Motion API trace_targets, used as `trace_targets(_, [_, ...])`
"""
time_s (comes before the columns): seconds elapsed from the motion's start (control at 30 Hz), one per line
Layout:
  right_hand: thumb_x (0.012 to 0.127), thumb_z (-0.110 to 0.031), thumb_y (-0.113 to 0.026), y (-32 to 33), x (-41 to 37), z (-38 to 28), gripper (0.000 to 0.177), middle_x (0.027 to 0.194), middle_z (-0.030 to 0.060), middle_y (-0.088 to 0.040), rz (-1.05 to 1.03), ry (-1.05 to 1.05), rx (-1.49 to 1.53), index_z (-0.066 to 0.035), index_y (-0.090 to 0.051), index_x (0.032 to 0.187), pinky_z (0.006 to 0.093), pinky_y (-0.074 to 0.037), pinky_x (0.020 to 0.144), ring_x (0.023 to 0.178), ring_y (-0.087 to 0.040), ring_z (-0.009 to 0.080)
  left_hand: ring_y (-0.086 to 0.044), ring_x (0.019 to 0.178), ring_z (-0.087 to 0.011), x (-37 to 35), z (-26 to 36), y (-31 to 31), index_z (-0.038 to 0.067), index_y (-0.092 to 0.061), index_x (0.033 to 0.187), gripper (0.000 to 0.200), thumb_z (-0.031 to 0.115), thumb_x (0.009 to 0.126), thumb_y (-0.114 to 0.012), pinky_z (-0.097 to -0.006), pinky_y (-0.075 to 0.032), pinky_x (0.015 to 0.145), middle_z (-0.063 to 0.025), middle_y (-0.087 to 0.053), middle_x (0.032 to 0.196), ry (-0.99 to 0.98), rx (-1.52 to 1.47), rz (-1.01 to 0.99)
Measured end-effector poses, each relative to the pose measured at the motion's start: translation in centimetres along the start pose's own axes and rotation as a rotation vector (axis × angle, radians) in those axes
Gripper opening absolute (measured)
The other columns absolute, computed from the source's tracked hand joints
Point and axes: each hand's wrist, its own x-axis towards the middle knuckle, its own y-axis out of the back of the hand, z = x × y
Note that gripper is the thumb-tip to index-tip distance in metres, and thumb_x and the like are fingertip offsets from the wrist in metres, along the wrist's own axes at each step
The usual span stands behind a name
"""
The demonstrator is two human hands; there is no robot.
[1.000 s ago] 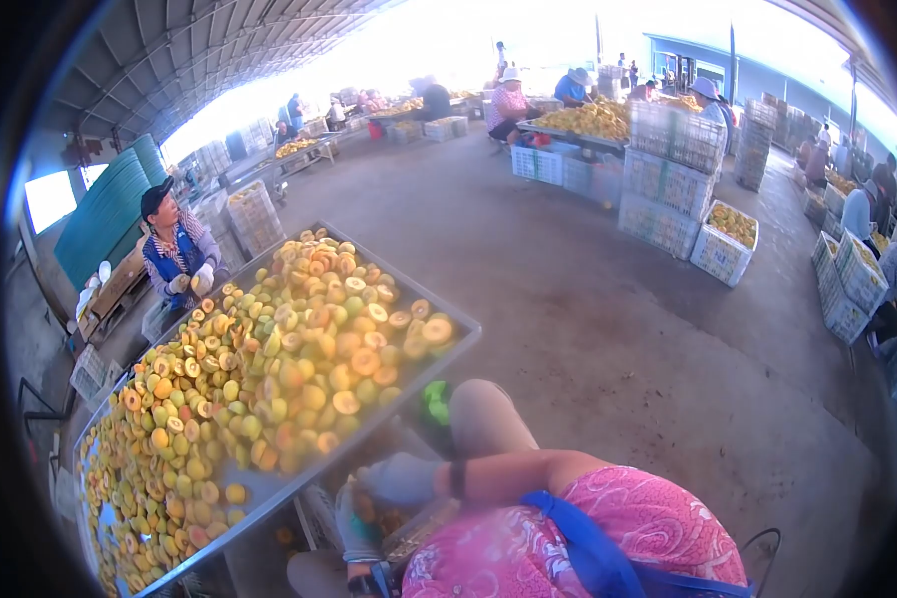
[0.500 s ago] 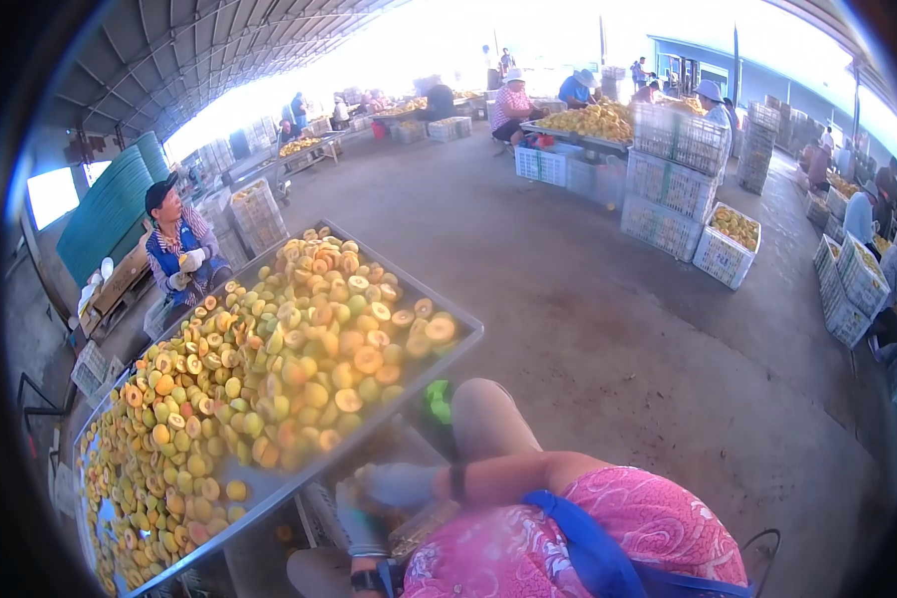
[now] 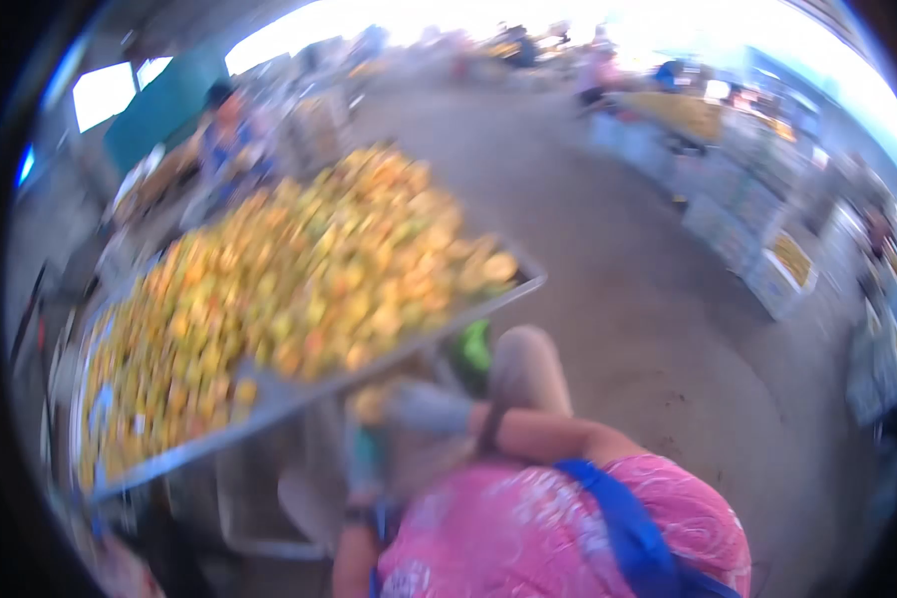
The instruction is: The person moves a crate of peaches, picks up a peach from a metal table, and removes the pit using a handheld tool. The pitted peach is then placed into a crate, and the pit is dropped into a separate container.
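Note:
Both of my gloved hands are together in front of my lap, just below the near edge of a metal-rimmed table heaped with halved yellow peaches. A yellow-orange peach shows at the fingertips of my left hand, which looks closed on it. Green shows on the left glove. My right hand, in a pale glove, reaches across from the right and meets the peach. Motion blur smears its fingers, and I cannot make out any tool in it.
A person sits at the table's far side. Stacked crates stand on the right, one crate holding yellow fruit. Something bright green lies by my knee. A pale crate is under the table edge.
My view has swung, so the table and my hands sit further right and the picture is blurred. The peach now shows at my fingertips. My hands stay close together.

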Motion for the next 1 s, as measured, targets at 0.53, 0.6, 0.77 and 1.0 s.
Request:
trace_targets(0.53, [0.096,-0.03,-0.053,5.1,2.0,-5.7,0.03,0.096,0.0159,-0.066,-0.248,-0.675,0.583,-0.001,-0.054,0.105,0.0397,-0.05,0.077,0.089,-0.064,0.0315,-0.053,0.117,-0.0289,1.5,1.0,1.2,0.004,-0.052,0.124,0.042,0.037,0.102,-0.04,-0.0462,-0.041,0.104,-0.0146,-0.056,0.125,0.342,-0.828,0.207])
trace_targets(0.6, [0.096,-0.03,-0.053,5.0,2.3,-5.9,0.031,0.099,0.0193,-0.066,-0.261,-0.662,0.531,0.0,-0.055,0.105,0.0421,-0.049,0.078,0.093,-0.064,0.0363,-0.055,0.114,-0.0253,1.5,0.6,0.9,0.005,-0.05,0.126,0.042,0.038,0.102,-0.04,-0.0406,-0.043,0.103,-0.0136,-0.057,0.124,0.333,-0.564,0.19])
trace_targets(0.77, [0.097,-0.034,-0.05,4.4,2.3,-5.1,0.035,0.096,0.0239,-0.065,-0.223,-0.59,0.502,-0.001,-0.055,0.105,0.0466,-0.048,0.079,0.091,-0.062,0.0419,-0.055,0.11,-0.0201,1.3,3.1,0.3,0.004,-0.047,0.129,0.043,0.037,0.102,-0.042,-0.0326,-0.044,0.1,-0.0119,-0.058,0.123,0.241,-0.527,0.199])
trace_targets(1.0, [0.098,-0.034,-0.048,3.0,1.9,-4.9,0.034,0.094,0.0246,-0.065,-0.19,-0.526,0.51,-0.001,-0.054,0.106,0.0485,-0.048,0.076,0.09,-0.062,0.043,-0.055,0.104,-0.016,1.6,3.3,-0.1,0.004,-0.048,0.126,0.044,0.04,0.102,-0.042,-0.0293,-0.045,0.095,-0.0086,-0.058,0.119,0.363,-1.159,0.31])
